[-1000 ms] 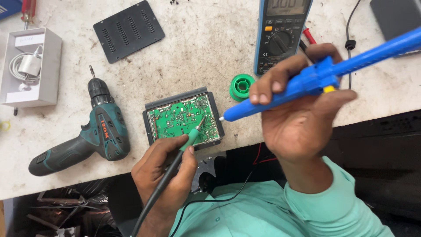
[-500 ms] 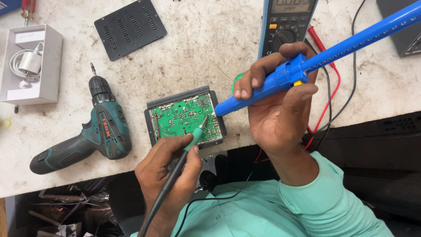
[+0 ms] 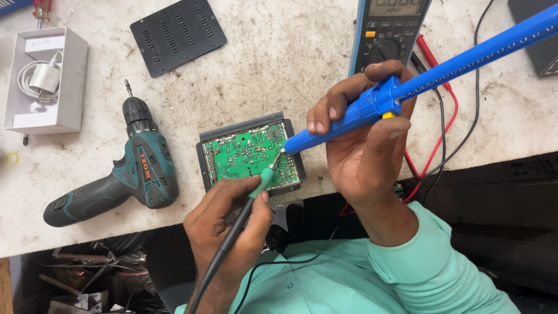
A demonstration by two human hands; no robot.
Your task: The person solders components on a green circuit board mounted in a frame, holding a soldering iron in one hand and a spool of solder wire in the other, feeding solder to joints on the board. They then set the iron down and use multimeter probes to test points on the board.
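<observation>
- Circuit board (image 3: 247,154): green, component side hidden, seated in a dark open case (image 3: 203,168) near the front edge of the bench (image 3: 279,64).
- Soldering iron (image 3: 256,195): green grip, dark cable; its tip meets the right part of the board.
- Left hand (image 3: 229,229): closed round the iron like a pen, just below the case.
- Desoldering pump (image 3: 418,75): long, blue; its nozzle rests beside the iron's tip on the board.
- Right hand (image 3: 363,136): clenched round the pump, thumb on its yellow button.
- Multimeter (image 3: 386,32): behind the right hand, with red and black leads (image 3: 444,131) trailing off the bench edge.
- Drill (image 3: 125,171): teal, lying left of the case, well apart.
- Vented cover (image 3: 177,35): black, flat, behind the drill.
- White box (image 3: 72,87): far left, holding a coiled cable.
</observation>
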